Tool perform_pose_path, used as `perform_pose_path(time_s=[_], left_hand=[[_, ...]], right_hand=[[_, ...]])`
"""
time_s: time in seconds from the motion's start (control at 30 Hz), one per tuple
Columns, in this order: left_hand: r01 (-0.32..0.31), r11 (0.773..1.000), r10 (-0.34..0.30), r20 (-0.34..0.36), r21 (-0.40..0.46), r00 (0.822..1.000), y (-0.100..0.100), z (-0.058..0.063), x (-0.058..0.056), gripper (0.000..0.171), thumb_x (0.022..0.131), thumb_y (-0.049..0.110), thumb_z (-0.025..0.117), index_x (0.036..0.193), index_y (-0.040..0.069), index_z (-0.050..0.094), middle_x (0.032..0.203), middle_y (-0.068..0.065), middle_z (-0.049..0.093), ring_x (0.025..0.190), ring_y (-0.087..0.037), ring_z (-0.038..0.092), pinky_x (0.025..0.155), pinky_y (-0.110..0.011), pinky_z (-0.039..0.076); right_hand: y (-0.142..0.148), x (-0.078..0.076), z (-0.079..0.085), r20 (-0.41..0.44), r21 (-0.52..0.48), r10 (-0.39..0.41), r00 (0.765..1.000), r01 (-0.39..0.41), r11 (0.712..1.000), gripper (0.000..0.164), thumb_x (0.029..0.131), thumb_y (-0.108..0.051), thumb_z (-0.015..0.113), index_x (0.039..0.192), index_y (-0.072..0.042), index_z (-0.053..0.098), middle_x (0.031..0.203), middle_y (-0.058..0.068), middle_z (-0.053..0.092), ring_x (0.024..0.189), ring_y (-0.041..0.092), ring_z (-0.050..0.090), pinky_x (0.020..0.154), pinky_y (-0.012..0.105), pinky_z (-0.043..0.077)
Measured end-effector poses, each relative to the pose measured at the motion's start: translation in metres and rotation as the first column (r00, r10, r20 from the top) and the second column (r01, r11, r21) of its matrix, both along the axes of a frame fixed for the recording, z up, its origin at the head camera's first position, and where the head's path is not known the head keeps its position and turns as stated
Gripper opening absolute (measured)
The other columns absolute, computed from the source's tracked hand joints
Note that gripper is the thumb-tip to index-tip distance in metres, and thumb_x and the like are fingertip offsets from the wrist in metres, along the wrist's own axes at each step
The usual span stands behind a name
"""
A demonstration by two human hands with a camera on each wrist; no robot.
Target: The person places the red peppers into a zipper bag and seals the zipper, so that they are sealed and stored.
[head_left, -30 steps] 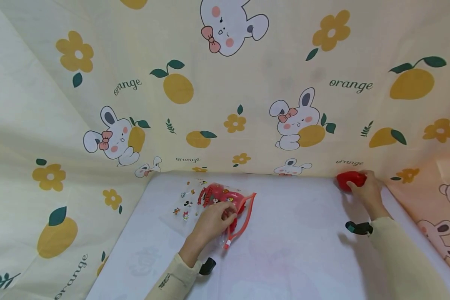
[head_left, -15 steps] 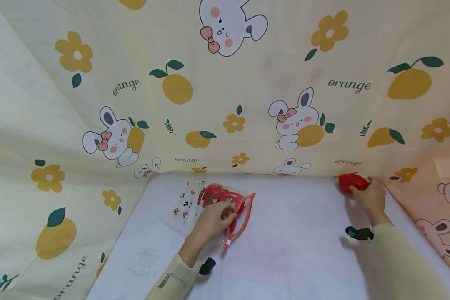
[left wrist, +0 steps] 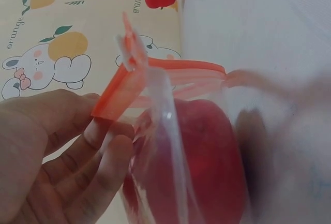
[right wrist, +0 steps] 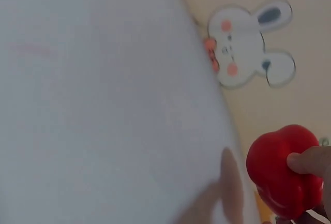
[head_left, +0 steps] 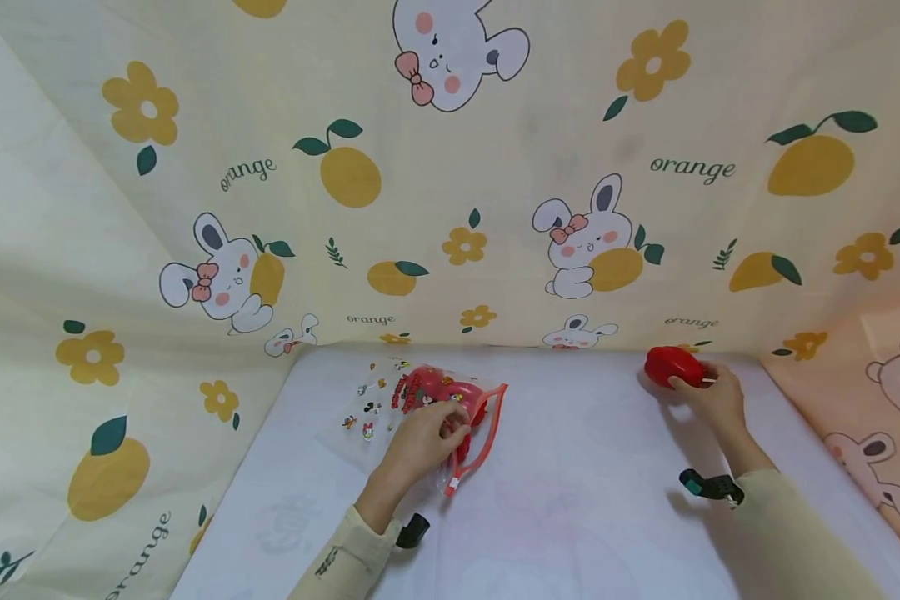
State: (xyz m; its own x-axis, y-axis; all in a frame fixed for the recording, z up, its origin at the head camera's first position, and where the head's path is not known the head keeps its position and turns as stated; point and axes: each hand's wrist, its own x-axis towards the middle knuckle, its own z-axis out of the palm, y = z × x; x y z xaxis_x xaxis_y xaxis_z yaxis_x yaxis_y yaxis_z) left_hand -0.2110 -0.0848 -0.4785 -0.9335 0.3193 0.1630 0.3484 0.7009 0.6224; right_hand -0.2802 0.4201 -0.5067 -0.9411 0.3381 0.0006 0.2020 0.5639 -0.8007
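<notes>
My left hand pinches the orange-edged opening of a clear zip bag printed with small cartoon figures. Through the plastic show several red rounded things; the nearest one in the left wrist view looks like a red bell pepper. The bag's mouth gapes, with its orange zip strip spread apart. Over at the far right, my right hand holds a glossy red bell pepper between thumb and fingers. In the right wrist view the thumb lies against that pepper's side.
A white sheet covers the table. Behind it and along the sides hangs a cream cloth with rabbits, oranges and flowers. A dark wrist camera sits by the right cuff, another camera by the left.
My right hand has drawn the red bell pepper slightly to the left, away from the right-hand cloth. The left hand and bag have hardly moved.
</notes>
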Motion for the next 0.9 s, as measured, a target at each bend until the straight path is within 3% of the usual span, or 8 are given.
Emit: perform_pose_path(time_s=[0.17, 0.5, 0.9], left_hand=[[0.0, 1.0, 0.0, 0.019, 0.018, 1.0, 0.0, 0.0, 0.0, 0.016, 0.098, 0.023, 0.081, 0.112, 0.022, 0.073, 0.09, 0.012, 0.065, 0.079, -0.01, 0.06, 0.068, -0.023, 0.053], [-0.003, 1.0, 0.002, 0.027, 0.028, 1.0, -0.001, 0.0, -0.001, 0.017, 0.098, 0.023, 0.081, 0.112, 0.021, 0.072, 0.092, 0.012, 0.066, 0.081, -0.01, 0.06, 0.07, -0.022, 0.054], [0.007, 0.998, -0.01, 0.052, 0.069, 0.999, -0.003, 0.001, 0.0, 0.017, 0.098, 0.023, 0.081, 0.112, 0.02, 0.072, 0.094, 0.011, 0.066, 0.083, -0.011, 0.06, 0.071, -0.022, 0.055]], right_hand=[[-0.02, 0.006, -0.002, -0.034, 0.022, 0.034, 0.999, -0.034, 0.999, 0.084, 0.104, -0.034, 0.072, 0.162, 0.006, 0.028, 0.157, 0.035, 0.039, 0.138, 0.053, 0.042, 0.094, 0.043, 0.055], [-0.064, 0.017, -0.002, -0.131, 0.048, 0.171, 0.976, -0.166, 0.985, 0.08, 0.1, -0.031, 0.078, 0.159, 0.005, 0.036, 0.151, 0.034, 0.047, 0.132, 0.051, 0.048, 0.077, 0.009, 0.044], [-0.103, 0.034, -0.004, -0.142, -0.014, 0.304, 0.942, -0.309, 0.951, 0.076, 0.099, -0.024, 0.08, 0.157, 0.002, 0.04, 0.15, 0.028, 0.051, 0.132, 0.045, 0.052, 0.082, 0.006, 0.046]])
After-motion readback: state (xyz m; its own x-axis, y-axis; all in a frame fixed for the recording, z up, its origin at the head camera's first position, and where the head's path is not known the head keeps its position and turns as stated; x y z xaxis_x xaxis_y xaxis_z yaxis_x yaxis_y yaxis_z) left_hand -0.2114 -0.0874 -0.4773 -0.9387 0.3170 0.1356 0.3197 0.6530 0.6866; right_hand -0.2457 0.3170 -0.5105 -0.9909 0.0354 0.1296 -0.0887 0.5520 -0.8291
